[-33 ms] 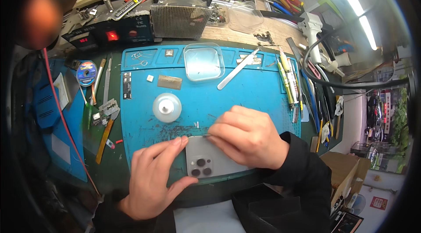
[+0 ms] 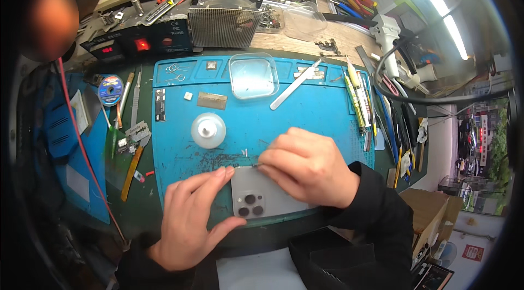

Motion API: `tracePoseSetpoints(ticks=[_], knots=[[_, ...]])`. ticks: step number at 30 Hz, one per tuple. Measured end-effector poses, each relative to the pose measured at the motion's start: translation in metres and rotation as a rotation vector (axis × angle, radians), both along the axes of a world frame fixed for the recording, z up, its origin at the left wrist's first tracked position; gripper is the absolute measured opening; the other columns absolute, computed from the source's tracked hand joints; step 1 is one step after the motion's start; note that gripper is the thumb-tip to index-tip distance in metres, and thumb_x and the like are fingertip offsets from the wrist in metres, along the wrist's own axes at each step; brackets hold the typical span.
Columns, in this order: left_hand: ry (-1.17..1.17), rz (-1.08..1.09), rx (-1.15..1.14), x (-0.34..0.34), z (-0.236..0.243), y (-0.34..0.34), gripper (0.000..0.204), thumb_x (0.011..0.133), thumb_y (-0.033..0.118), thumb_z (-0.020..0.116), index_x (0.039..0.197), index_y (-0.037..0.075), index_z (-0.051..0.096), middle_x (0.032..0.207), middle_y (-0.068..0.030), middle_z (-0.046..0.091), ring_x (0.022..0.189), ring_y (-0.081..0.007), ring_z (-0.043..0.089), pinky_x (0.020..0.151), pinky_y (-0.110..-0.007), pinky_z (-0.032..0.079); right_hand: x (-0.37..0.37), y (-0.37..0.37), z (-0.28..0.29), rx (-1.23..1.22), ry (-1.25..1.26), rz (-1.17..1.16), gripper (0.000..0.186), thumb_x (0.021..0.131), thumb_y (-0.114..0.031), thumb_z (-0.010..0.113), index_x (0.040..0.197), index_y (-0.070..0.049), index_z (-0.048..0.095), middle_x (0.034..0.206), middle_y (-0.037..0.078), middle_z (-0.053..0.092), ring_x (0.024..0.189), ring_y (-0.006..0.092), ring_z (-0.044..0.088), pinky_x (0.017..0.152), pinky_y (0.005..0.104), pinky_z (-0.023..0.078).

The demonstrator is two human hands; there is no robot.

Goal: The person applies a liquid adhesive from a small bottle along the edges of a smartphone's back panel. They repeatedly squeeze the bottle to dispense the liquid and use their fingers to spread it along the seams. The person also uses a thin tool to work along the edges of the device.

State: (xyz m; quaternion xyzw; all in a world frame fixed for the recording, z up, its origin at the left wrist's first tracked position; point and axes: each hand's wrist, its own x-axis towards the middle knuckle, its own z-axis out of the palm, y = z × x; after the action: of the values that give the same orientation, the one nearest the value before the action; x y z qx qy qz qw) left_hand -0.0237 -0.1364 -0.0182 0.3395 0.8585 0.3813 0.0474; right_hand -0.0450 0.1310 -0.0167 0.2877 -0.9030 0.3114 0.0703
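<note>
Bracing the phone at the mat's near edge, my left hand lies open against its left end; my right hand pinches at its far rim, on what I can't tell. Edge work, seemingly; next calls for steadiness.

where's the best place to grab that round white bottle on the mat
Probably around the rounded body of the bottle, coming from its left: it stands upright, only a narrow nozzle on top, while the phone and right hand lie to its near right.

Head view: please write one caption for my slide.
Left hand and right hand at a grey phone lying camera side up on a blue mat.
</note>
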Motion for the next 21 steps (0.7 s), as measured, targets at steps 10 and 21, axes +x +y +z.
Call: tracePoseSetpoints(ticks=[10, 21], knots=[[-0.011, 0.315, 0.009, -0.019, 0.033, -0.024, 0.08, 0.079, 0.004, 0.089, 0.15, 0.003, 0.052, 0.134, -0.0157, 0.068, 0.122, -0.0312, 0.067, 0.098, -0.04, 0.055, 0.002, 0.003, 0.0, -0.009, 0.101, -0.018, 0.012, 0.086, -0.01, 0.081, 0.089, -0.007, 0.07, 0.082, 0.005, 0.066, 0.074, 0.0258, 0.067, 0.062, 0.0366, 0.055], [0.097, 0.163, 0.116, -0.066, -0.004, 0.01, 0.063, 0.088, 0.004, 0.082, 0.146, 0.002, 0.057, 0.136, -0.013, 0.069, 0.123, -0.0246, 0.067, 0.108, -0.038, 0.051, 0.001, 0.003, -0.006, -0.065, 0.057, -0.034, 0.009, 0.088, -0.013, 0.078, 0.089, -0.008, 0.07, 0.08, 0.005, 0.066, 0.074, 0.0265, 0.067, 0.063, 0.0381, 0.054]])
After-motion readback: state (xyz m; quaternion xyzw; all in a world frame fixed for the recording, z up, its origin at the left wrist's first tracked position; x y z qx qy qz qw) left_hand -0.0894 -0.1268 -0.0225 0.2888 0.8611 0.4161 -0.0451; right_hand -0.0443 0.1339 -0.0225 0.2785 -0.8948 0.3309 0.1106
